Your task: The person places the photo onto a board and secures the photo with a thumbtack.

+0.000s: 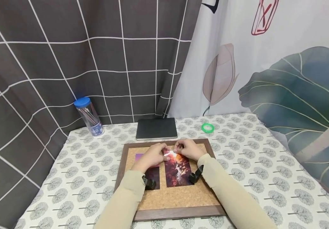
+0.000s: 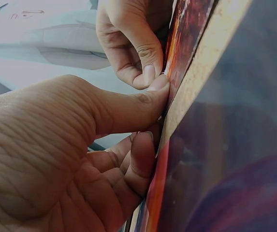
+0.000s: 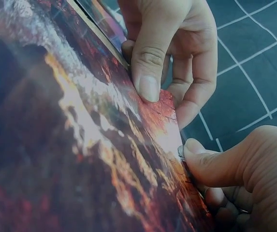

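A glossy photo print (image 1: 178,173) in fiery reds and dark tones lies on a cork board (image 1: 178,199) with a brown wooden frame. My left hand (image 1: 153,155) pinches the print's upper left corner, thumb on its face and fingers behind the edge. At the top edge, my right hand (image 1: 189,149) pinches a small clear pin-like piece (image 3: 181,152) between thumb and fingers; its exact shape is mostly hidden. Both hands' fingertips sit close together. Left of this print is a second purple and dark print (image 1: 154,178), partly covered by my left hand and wrist.
Behind the board lies a black flat book-like case (image 1: 156,128). A green tape roll (image 1: 207,128) rests at the back right. At the back left stands a clear jar (image 1: 89,117) with a blue lid, against the dark checked curtain (image 1: 101,63). A tree-patterned cloth (image 1: 78,171) covers the table.
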Available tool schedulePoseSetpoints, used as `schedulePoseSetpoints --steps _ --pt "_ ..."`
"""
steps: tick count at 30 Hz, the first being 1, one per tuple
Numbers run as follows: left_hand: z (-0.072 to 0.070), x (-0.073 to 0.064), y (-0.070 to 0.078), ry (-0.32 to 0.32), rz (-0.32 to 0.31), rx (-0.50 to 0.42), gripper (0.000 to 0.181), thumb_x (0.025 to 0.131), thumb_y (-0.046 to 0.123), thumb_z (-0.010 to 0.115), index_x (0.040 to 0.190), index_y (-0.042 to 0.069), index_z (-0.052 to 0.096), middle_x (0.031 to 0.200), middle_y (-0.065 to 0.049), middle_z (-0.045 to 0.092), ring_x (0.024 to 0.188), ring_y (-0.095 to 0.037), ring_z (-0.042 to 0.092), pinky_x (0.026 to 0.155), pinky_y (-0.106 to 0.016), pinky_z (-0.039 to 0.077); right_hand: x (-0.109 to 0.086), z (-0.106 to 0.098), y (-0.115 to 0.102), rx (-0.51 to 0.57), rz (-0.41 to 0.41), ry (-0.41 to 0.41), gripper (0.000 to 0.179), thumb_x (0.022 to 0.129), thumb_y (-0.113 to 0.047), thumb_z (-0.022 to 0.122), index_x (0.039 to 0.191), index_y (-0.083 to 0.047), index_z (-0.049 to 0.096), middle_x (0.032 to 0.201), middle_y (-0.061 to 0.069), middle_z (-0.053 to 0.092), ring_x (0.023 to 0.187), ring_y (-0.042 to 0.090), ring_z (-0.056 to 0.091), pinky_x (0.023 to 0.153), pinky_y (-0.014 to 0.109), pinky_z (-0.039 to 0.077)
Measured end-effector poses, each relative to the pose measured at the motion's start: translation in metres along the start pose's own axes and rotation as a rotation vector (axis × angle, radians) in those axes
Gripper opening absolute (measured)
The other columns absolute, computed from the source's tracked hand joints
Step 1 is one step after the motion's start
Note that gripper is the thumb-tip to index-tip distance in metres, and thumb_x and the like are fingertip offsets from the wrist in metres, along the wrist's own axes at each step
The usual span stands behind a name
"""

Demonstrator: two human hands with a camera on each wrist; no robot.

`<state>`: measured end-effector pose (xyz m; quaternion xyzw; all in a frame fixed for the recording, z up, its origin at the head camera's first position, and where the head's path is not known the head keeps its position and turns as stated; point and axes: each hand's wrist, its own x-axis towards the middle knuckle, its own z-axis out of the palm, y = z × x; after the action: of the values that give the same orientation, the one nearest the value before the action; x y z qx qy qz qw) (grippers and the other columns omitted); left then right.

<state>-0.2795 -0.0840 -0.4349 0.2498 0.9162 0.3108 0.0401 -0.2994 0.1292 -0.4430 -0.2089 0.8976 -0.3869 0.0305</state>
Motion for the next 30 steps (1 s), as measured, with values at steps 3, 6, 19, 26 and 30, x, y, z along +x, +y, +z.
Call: schedulePoseSetpoints --steps 3,6,19,26,30 --pt "0.0 0.001 0.001 0.001 0.002 0.009 0.029 0.086 0.023 0.081 0.108 0.012 0.066 0.098 -0.002 0.06 0.081 -0.015 0.055 0.079 -0.034 0.048 0.0 -0.001 -0.001 -0.012 -0.014 0.007 0.008 0.091 -0.012 0.074 0.085 -0.011 0.069 0.075 -0.001 0.061 0.069 0.013 0.055 0.065 0.029 0.046" --pt "-0.001 0.002 0.003 0.0 0.005 0.014 0.028 0.087 0.024 0.081 0.108 0.013 0.066 0.098 -0.002 0.06 0.084 -0.016 0.056 0.08 -0.035 0.049 0.0 -0.003 -0.001 -0.022 -0.024 0.018 0.008 0.09 -0.01 0.074 0.083 -0.011 0.069 0.073 -0.002 0.06 0.068 0.012 0.054 0.064 0.028 0.045" --pt "-0.01 0.003 0.006 0.039 0.029 0.022 0.026 0.086 0.021 0.081 0.106 0.012 0.065 0.097 -0.003 0.061 0.086 -0.018 0.057 0.082 -0.038 0.05 0.007 -0.008 -0.009 -0.065 -0.071 0.035 0.008 0.09 -0.009 0.072 0.083 -0.012 0.069 0.075 -0.002 0.06 0.068 0.012 0.054 0.064 0.028 0.045" --pt "-0.001 -0.004 0.005 0.011 0.018 0.034 0.025 0.088 0.022 0.079 0.106 0.011 0.066 0.094 -0.002 0.058 0.08 -0.014 0.054 0.075 -0.032 0.049 0.0 0.0 -0.005 -0.089 -0.074 0.02 0.011 0.089 -0.005 0.07 0.082 -0.013 0.067 0.074 -0.004 0.06 0.067 0.011 0.055 0.064 0.028 0.047" --pt "0.001 -0.005 0.004 0.013 0.017 0.054 0.025 0.089 0.023 0.079 0.107 0.011 0.066 0.094 -0.001 0.057 0.08 -0.013 0.054 0.074 -0.03 0.048 -0.001 0.005 0.001 -0.111 -0.111 0.05 0.011 0.088 -0.006 0.072 0.082 -0.013 0.066 0.073 -0.005 0.06 0.066 0.009 0.054 0.062 0.027 0.047"
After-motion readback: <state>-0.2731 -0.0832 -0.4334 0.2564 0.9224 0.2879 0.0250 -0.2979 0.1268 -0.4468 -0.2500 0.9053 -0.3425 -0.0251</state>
